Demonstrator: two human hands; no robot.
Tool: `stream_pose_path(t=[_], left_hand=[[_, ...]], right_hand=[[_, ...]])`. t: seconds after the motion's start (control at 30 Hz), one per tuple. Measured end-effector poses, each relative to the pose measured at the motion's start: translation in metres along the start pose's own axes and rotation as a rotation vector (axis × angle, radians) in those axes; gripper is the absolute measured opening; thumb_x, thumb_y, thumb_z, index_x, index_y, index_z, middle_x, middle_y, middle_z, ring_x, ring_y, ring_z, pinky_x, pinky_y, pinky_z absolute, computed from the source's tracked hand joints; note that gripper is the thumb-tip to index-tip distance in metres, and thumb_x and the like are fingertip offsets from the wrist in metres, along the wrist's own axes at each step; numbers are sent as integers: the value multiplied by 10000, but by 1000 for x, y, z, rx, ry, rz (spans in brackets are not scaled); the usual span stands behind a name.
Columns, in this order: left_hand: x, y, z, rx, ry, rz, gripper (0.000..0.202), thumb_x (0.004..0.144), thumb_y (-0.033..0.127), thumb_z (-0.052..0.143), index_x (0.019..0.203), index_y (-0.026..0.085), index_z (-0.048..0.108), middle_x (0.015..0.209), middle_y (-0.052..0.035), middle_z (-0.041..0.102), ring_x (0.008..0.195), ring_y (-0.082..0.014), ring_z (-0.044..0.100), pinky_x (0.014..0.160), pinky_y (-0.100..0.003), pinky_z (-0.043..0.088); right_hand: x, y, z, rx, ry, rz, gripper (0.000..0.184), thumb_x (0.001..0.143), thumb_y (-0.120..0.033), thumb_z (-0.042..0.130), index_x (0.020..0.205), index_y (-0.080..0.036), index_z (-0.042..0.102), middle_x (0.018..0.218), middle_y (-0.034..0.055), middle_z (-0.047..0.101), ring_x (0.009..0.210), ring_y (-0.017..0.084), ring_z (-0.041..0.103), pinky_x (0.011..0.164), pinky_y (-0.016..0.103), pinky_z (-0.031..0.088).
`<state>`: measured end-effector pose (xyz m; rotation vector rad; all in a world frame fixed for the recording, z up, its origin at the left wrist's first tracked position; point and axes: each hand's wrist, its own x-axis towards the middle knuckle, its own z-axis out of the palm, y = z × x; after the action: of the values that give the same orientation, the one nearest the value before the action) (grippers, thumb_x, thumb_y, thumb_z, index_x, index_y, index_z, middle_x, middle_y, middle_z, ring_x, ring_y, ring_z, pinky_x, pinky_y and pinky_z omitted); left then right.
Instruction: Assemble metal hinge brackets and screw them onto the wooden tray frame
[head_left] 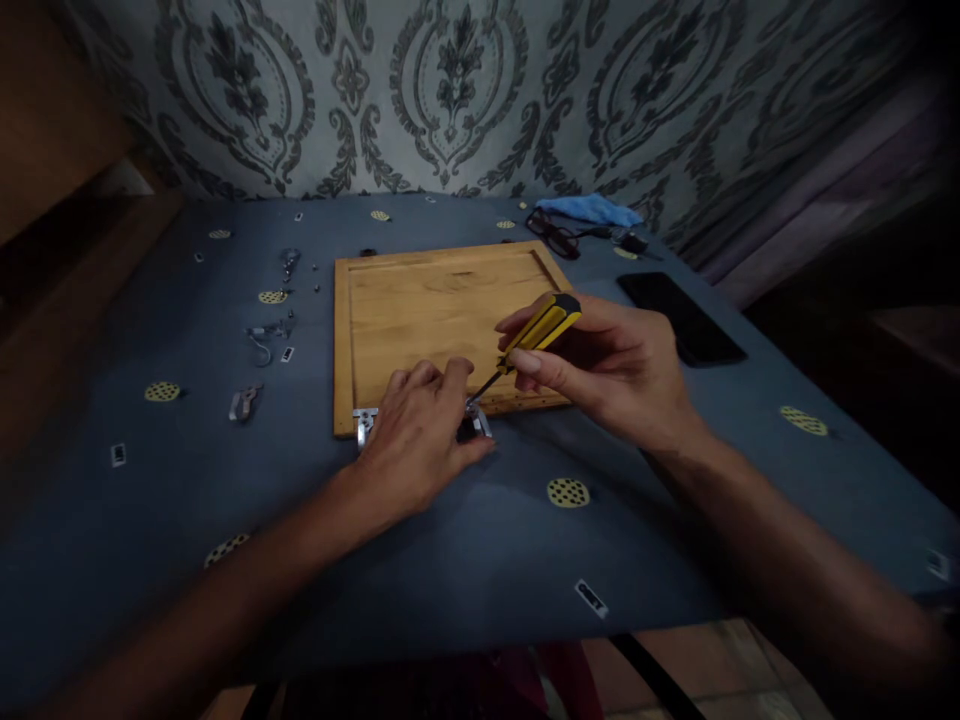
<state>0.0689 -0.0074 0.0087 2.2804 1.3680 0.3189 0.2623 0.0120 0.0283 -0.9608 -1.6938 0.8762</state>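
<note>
A wooden panel [435, 310] lies flat on the blue-grey cloth of the table [480, 560]. My right hand [607, 365] is closed round a yellow-and-black screwdriver [540, 330], whose tip points down at a metal hinge [476, 418] on the panel's near edge. My left hand [420, 435] rests over that hinge with fingers curled, pressing it against the board. A second metal piece [364, 422] sticks out at the panel's near left corner.
Several small metal hardware parts [262, 335] and screws lie scattered left of the panel. A black phone [686, 315] sits to the right. Dark glasses [555, 235] and a blue cloth [589, 208] are at the back, by the patterned wall.
</note>
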Motion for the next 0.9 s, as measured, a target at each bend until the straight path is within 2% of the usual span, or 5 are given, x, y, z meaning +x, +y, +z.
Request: stream_pose_path(t=[0.17, 0.33, 0.43, 0.67, 0.9], left_hand=[[0, 1, -1, 4, -14, -9, 448, 892, 308, 824, 1194, 194, 515, 1164, -99, 694, 1151, -321, 598, 1008, -480, 477], [0, 1, 0, 11, -14, -7, 467, 889, 304, 826, 1217, 184, 515, 1183, -109, 693, 1156, -322, 597, 1012, -484, 477], [0, 0, 0, 12, -11, -5, 482, 886, 300, 827, 1232, 184, 511, 1188, -111, 693, 1169, -324, 599, 1019, -482, 477], [1, 0, -1, 15, -9, 9, 436, 891, 299, 819, 1178, 201, 506, 1180, -112, 702, 1155, -323, 612, 1018, -486, 483], [1, -1, 2, 36, 21, 28, 472, 894, 306, 808, 1227, 187, 495, 1157, -115, 708, 1160, -336, 620, 1011, -493, 484]], right_hand=[[3, -1, -5, 86, -78, 55, 279, 802, -418, 912, 999, -233, 840, 994, 38, 817, 634, 103, 681, 575, 236, 605], [3, 0, 4, 115, 14, 38, 284, 705, -418, 977, 819, -225, 802, 732, -23, 727, 516, 86, 639, 479, 206, 557], [2, -1, 8, 127, 68, 33, 333, 667, -430, 995, 734, -222, 743, 708, -38, 687, 502, 90, 631, 455, 213, 565], [5, -1, -1, 120, -42, 50, 294, 776, -403, 934, 986, -230, 823, 823, -3, 752, 534, 93, 662, 539, 236, 613], [11, 0, 12, 109, -81, 15, 318, 797, -496, 900, 874, -214, 774, 696, -25, 698, 509, 104, 651, 503, 227, 584]])
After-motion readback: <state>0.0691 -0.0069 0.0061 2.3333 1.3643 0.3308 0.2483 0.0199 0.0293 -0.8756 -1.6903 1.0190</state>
